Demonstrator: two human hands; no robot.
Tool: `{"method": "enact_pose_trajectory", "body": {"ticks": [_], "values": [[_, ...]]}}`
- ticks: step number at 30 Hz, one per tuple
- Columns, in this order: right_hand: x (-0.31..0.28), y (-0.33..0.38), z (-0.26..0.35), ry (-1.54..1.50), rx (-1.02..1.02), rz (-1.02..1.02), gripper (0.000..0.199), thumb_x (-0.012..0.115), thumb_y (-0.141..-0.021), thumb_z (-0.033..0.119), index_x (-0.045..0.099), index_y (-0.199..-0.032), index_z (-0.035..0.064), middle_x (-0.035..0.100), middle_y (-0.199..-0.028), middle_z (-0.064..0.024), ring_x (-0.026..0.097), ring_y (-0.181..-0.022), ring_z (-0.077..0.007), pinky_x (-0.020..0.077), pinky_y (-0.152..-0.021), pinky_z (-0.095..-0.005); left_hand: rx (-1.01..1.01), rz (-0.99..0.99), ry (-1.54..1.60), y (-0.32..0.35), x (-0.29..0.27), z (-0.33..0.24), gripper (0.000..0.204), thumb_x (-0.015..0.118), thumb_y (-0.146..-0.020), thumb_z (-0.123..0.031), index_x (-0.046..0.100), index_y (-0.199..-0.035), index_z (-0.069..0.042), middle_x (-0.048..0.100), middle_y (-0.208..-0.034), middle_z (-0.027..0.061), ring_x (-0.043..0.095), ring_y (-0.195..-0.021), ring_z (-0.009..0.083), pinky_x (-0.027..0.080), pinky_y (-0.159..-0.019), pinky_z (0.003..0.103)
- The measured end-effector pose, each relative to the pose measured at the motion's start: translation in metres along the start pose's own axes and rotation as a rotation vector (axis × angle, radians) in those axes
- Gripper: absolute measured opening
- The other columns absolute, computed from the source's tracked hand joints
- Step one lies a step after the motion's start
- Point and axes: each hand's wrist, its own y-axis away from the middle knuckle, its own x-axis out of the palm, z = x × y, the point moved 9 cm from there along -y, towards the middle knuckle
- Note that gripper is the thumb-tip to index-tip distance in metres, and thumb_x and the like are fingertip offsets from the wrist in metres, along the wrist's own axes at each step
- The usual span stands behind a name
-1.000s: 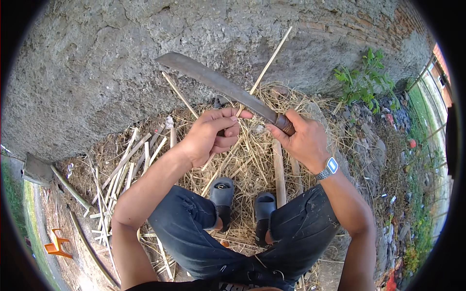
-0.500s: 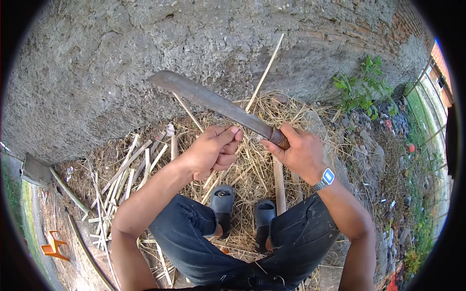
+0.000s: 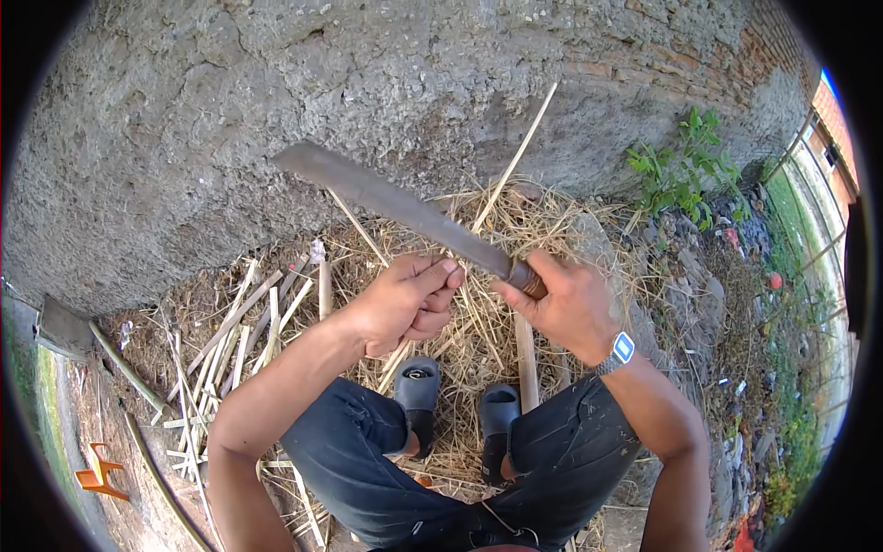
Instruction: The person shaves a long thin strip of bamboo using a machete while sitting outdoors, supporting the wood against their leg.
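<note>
A: Machete [image 3: 405,210] in the right hand [image 3: 568,308], fist shut round the brown handle, long grey blade running up and to the left, over the straw and toward the rough wall [image 3: 184,138]. Blade edge sits just above the left hand.

B: Left hand [image 3: 405,304]?

A: Curled shut, fingers folded in, thumb on top. It pinches a thin pale cane strip [image 3: 515,156] that runs up past the blade and leans toward the wall. How much of the strip lies inside the fist, cannot tell.

B: Progress, as far as it shows?

A: Judging by the ground: a good heap of split pale slats [image 3: 239,340] lies to the left on the dirt, and loose straw-like shavings [image 3: 460,359] cover the ground round both feet. So much splitting looks done. The strip in hand looks still in work; one more flat pale slat [image 3: 526,363] lies by the right foot. Cannot tell how many whole pieces are left.

B: Pose?

A: Person squats, dark trousers, grey shoes [image 3: 418,386] planted in the shavings. Both forearms come up from the lower edge, elbows wide, hands close together over the knees, near but not touching. Right wrist carries a watch [image 3: 623,350], wrist bent inward. Left wrist straight, knuckles turned up
</note>
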Motion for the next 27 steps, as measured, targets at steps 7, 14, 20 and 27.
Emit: {"method": "enact_pose_trajectory", "body": {"ticks": [7, 14, 20, 27], "values": [[0.006, -0.008, -0.021, -0.014, 0.061, 0.023, 0.050, 0.076, -0.092, 0.060, 0.061, -0.095, 0.0118, 0.066, -0.062, -0.0096, 0.069, -0.055, -0.0335, 0.0537, -0.050, -0.0444, -0.001, 0.007, -0.014, -0.006, 0.006, 0.002, 0.026, 0.045, -0.117, -0.031, 0.048, -0.098, -0.013, 0.025, -0.067, -0.0083, 0.020, -0.051, 0.0043, 0.014, -0.045, 0.026], [0.005, -0.003, 0.017, -0.089, -0.052, 0.019, 0.048, 0.073, -0.096, 0.058, 0.061, -0.090, 0.0121, 0.064, -0.059, -0.0091, 0.070, -0.056, -0.0333, 0.0538, -0.050, -0.0454, -0.040, 0.000, 0.007, -0.004, 0.005, 0.011, 0.029, 0.045, -0.117, -0.033, 0.047, -0.096, -0.013, 0.026, -0.067, -0.0083, 0.021, -0.050, 0.0041, 0.014, -0.043, 0.026], [-0.008, -0.010, -0.083, -0.106, 0.363, 0.023, 0.050, 0.071, -0.098, 0.058, 0.062, -0.087, 0.0101, 0.062, -0.057, -0.0093, 0.066, -0.051, -0.0335, 0.0492, -0.047, -0.0457, -0.078, 0.029, -0.017, 0.016, 0.024, 0.007, 0.032, 0.046, -0.117, -0.034, 0.046, -0.092, -0.014, 0.028, -0.067, -0.0081, 0.023, -0.050, 0.0032, 0.014, -0.042, 0.024], [-0.017, 0.006, -0.012, 0.019, -0.054, -0.090, 0.048, 0.071, -0.098, 0.059, 0.064, -0.094, 0.0113, 0.060, -0.055, -0.0062, 0.067, -0.050, -0.0300, 0.0493, -0.046, -0.0438, -0.066, 0.014, -0.044, 0.014, 0.021, 0.003, 0.032, 0.046, -0.117, -0.032, 0.046, -0.092, -0.013, 0.028, -0.067, -0.0076, 0.023, -0.049, 0.0031, 0.014, -0.041, 0.025]]}}
